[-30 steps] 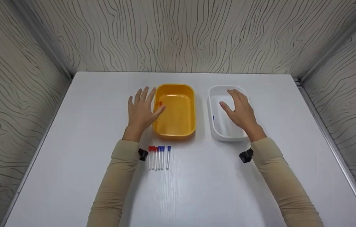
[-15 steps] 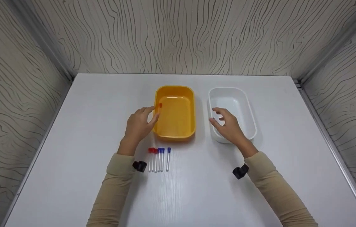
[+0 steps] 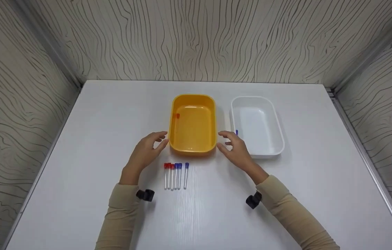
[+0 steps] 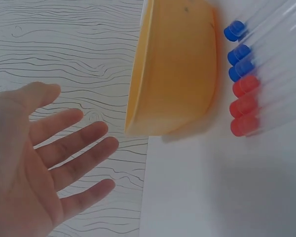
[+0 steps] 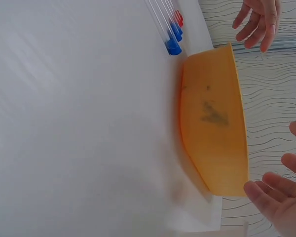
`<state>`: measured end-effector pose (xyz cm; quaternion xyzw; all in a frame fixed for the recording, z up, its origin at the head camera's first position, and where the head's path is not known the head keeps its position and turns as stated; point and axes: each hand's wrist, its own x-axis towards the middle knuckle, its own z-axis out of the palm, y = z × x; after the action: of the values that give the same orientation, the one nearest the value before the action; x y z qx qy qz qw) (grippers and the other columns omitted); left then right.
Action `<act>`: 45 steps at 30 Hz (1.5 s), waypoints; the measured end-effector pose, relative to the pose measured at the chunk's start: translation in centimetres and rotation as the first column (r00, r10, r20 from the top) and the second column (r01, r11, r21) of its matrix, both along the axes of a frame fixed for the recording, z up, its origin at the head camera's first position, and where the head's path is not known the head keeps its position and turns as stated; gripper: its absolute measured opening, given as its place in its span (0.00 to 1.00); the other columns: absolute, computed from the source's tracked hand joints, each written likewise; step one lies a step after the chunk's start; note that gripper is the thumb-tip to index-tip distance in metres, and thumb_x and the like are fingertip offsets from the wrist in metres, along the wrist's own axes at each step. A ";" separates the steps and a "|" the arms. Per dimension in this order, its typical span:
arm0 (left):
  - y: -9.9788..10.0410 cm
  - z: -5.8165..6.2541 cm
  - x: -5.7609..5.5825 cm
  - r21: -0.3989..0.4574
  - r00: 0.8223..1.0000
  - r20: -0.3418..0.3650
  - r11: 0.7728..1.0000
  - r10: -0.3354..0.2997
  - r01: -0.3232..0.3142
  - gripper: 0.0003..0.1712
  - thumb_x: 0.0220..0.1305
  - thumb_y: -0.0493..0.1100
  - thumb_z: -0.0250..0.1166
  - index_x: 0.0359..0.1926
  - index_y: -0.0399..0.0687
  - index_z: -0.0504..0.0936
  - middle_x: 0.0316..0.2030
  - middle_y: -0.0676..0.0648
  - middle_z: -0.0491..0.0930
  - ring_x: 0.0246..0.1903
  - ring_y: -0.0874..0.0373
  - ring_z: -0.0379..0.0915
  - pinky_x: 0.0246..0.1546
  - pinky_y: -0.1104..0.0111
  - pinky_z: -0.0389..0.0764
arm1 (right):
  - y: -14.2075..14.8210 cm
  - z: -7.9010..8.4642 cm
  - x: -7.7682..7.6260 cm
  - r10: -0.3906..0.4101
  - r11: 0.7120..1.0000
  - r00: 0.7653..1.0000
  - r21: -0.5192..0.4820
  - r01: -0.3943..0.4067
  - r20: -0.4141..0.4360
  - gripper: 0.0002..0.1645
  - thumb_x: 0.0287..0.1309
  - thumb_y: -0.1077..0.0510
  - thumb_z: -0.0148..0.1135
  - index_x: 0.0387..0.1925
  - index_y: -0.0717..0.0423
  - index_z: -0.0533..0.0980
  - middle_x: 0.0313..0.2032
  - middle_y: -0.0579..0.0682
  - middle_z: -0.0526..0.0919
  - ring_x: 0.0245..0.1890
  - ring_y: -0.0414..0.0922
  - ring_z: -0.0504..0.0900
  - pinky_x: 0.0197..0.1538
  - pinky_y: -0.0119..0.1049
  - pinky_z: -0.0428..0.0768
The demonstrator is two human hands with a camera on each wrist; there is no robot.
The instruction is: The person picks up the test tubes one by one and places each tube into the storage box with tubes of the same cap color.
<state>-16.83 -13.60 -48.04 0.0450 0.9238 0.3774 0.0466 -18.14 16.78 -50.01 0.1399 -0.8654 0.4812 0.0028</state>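
Observation:
A yellow plastic tub (image 3: 192, 132) stands on the white table between my hands. My left hand (image 3: 150, 147) is beside its left wall, fingers relaxed and holding nothing; the left wrist view shows a gap between the fingertips and the tub. Over on the right side, my right hand (image 3: 236, 151) has its loosely bent fingers close to the wall; whether they touch the rim I cannot tell. In front of the tub lie several clear test tubes (image 3: 172, 177), some with red caps and some with blue. A small red piece (image 3: 178, 116) shows at the tub's left inner wall.
A white tub (image 3: 258, 132) stands right of the yellow one, with a small blue piece (image 3: 236, 132) at its left wall. Wood-grain patterned panels (image 3: 196, 41) enclose the table at the back and sides.
Both hands have drawn back toward the person. The right hand has moved left, from over the white tub to the yellow tub's right side; the left has left the yellow tub's rim area.

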 end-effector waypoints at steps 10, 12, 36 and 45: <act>-2.0 -2.0 0.9 0.054 0.998 0.060 0.998 0.026 -0.030 0.24 0.69 0.51 0.57 0.63 0.50 0.73 0.57 0.45 0.79 0.58 0.50 0.74 0.62 0.52 0.74 | -1.5 -3.2 -0.1 -0.022 0.977 0.989 -0.209 0.052 0.146 0.30 0.60 0.63 0.62 0.62 0.67 0.67 0.64 0.66 0.68 0.65 0.64 0.69 0.64 0.52 0.73; -2.3 -2.3 1.1 0.059 0.997 0.075 0.998 0.029 -0.034 0.25 0.69 0.51 0.57 0.64 0.50 0.73 0.57 0.45 0.79 0.58 0.50 0.74 0.62 0.52 0.73 | -1.7 -3.9 -0.2 -0.016 0.971 0.985 -0.232 0.057 0.174 0.31 0.60 0.62 0.62 0.64 0.65 0.65 0.66 0.65 0.67 0.66 0.63 0.69 0.65 0.52 0.71; -3.0 -4.9 3.6 0.032 0.988 0.114 0.995 -0.100 0.097 0.34 0.55 0.54 0.71 0.63 0.54 0.73 0.52 0.47 0.79 0.55 0.51 0.73 0.62 0.52 0.73 | -1.4 -3.9 -0.5 0.122 0.926 0.943 -0.378 0.003 0.309 0.37 0.70 0.59 0.51 0.74 0.57 0.49 0.71 0.65 0.58 0.69 0.59 0.64 0.69 0.39 0.69; -3.4 -6.2 4.4 -0.091 0.976 0.033 0.972 -0.214 0.216 0.47 0.40 0.61 0.78 0.63 0.53 0.74 0.48 0.47 0.78 0.48 0.54 0.72 0.57 0.52 0.75 | -1.2 -5.4 -1.3 0.090 0.928 0.955 -0.371 0.022 0.281 0.39 0.67 0.62 0.54 0.74 0.50 0.51 0.70 0.62 0.61 0.68 0.57 0.67 0.70 0.47 0.67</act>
<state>-12.41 -16.99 -54.26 0.1383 0.9296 0.3266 0.0999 -19.45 15.56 -55.44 0.0791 -0.7472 0.6510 -0.1075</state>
